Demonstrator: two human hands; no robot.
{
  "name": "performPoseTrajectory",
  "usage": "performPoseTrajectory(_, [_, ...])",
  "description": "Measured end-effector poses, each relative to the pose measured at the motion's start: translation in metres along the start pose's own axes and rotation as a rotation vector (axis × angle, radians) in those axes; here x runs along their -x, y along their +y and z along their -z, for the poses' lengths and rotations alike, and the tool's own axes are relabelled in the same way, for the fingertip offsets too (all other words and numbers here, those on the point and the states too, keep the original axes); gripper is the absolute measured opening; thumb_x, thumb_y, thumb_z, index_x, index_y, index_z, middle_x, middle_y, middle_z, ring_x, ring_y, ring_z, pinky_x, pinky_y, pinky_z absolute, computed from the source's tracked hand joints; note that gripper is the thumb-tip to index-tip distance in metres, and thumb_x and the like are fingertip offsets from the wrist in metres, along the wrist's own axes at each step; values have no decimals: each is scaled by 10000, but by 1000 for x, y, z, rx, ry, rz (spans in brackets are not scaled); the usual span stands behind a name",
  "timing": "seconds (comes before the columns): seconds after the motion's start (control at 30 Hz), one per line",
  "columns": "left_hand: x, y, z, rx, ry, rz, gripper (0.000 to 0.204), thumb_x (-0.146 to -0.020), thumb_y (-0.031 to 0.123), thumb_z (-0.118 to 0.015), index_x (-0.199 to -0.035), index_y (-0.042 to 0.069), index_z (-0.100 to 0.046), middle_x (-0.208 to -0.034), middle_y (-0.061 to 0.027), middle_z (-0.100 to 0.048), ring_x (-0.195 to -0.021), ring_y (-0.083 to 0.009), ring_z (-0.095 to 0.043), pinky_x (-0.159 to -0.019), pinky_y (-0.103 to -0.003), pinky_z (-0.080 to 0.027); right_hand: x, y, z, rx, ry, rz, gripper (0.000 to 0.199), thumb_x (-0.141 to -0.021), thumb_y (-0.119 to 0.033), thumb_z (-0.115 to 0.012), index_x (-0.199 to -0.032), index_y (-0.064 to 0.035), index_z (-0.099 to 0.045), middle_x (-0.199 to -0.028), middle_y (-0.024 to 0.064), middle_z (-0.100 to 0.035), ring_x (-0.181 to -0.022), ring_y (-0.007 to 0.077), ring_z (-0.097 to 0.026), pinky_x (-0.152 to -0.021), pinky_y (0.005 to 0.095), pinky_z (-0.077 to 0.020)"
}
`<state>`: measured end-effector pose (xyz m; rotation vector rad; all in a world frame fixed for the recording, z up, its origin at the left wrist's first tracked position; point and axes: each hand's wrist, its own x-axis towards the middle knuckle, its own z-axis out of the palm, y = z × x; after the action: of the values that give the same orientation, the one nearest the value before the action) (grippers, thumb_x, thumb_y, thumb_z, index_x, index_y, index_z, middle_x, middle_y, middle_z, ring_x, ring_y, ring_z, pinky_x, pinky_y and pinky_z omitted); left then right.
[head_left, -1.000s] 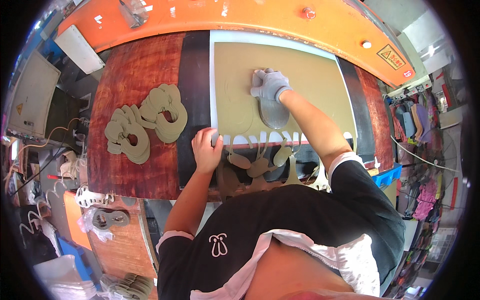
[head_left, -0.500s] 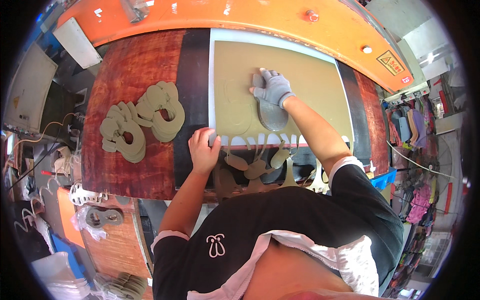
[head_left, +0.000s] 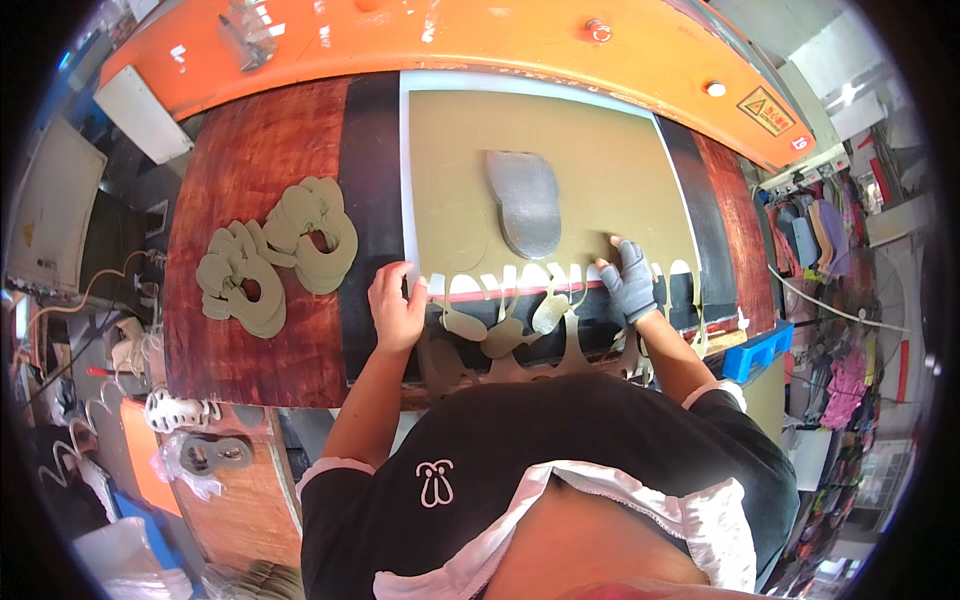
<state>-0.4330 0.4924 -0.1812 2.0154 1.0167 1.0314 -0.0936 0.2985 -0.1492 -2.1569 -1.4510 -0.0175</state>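
Note:
A grey sole-shaped metal block, which looks like a cutting die [head_left: 527,205], lies flat on a large olive-tan sheet [head_left: 455,130]. The sheet rests on a white board [head_left: 408,190]. My left hand [head_left: 396,308], bare, sits at the board's front left corner with thumb and fingers apart. Near the sheet's front edge, to the right of the die, is my right hand [head_left: 630,283] in a grey fingerless glove, its fingers spread and nothing in them. Between my hands, a cut-out scrap web [head_left: 505,338] of the tan material hangs over the front edge. Faint outlines mark the sheet left of the die.
Two overlapping piles of ring-ended tan cut pieces [head_left: 245,285] lie on the reddish wooden table [head_left: 280,130] at left. An orange machine beam [head_left: 480,40] spans the far side. A blue crate [head_left: 757,350] stands at right, and a wooden side table [head_left: 235,490] at lower left.
My right hand has let go of the die and moved nearer and to the right, to the sheet's front edge. The left hand remains at the corner. The whole view has shifted slightly.

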Motion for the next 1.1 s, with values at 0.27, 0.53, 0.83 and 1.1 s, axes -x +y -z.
performPoseTrajectory(0.27, [16,25,-13,-85,57,-45,223,-797,158,-622,-981,43,-568,-1023,-118,-582,-956,-301,-549,-838,-395,-398,-134,-69,-17,-135,-231,-149,775,-737,-502,-666,-1307,-33,-428,-1331,216,-403,-1237,367,-405,-1013,406,-363])
performPoseTrajectory(0.53, [9,16,3,-79,37,-36,220,-787,142,-617,-977,42,-572,-1011,-112,-586,-957,-291,-552,-833,-396,-400,-184,-139,-46,258,-521,-320,804,-617,-541,-660,-1297,-152,-482,-1356,133,-416,-1210,351,-447,-975,406,-424])
performPoseTrajectory(0.83, [17,5,8,-67,27,-29,206,-784,126,-613,-966,38,-572,-1001,-108,-586,-950,-284,-553,-833,-388,-396,-180,-139,-62,257,-526,-327,783,-608,-532,-651,-1282,-161,-505,-1325,135,-453,-1197,356,-458,-967,409,-428])
performPoseTrajectory(1.1, [19,7,12,-38,9,-36,211,-782,130,-618,-966,35,-575,-994,-111,-588,-942,-285,-557,-824,-384,-402,-170,-138,-56,235,-483,-299,811,-639,-585,-650,-1295,-139,-482,-1339,149,-439,-1227,367,-423,-991,429,-398])
